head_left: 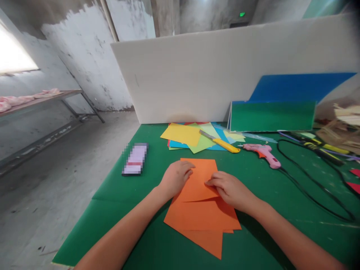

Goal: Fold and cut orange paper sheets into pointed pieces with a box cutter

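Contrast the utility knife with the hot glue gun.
The utility knife has a yellow handle; the hot glue gun has a pink body and orange trigger. The glue gun trails a black cord; the knife has none. Both lie unheld.

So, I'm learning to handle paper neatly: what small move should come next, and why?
Probably squaring up the orange sheets: they overlap at uneven angles, one corner jutting toward the person, and the left hand and right hand are both at the upper sheet.
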The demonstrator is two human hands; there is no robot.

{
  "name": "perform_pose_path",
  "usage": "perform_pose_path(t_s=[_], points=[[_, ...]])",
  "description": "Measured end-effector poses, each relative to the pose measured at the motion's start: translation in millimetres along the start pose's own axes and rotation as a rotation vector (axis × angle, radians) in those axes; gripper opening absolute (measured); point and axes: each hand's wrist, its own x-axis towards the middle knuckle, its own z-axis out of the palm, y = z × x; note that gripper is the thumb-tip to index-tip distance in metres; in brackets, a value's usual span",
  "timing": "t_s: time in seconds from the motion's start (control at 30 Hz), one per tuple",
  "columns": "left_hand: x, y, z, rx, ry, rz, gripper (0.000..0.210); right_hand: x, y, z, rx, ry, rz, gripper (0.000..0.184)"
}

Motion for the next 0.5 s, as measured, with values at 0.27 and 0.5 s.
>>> perform_pose_path(t_s=[0.27,0.5], points=[[12.2,4.3,11.0,0.100,-0.137,0.178,0.011,-1.2,4.5,-0.8,0.018,-0.030,0.007,0.041],[19.2,6.3,9.3,0.163,-0.157,0.162,0.011,-0.8,4.2,-1.2,0.022,-0.046,0.006,0.043]])
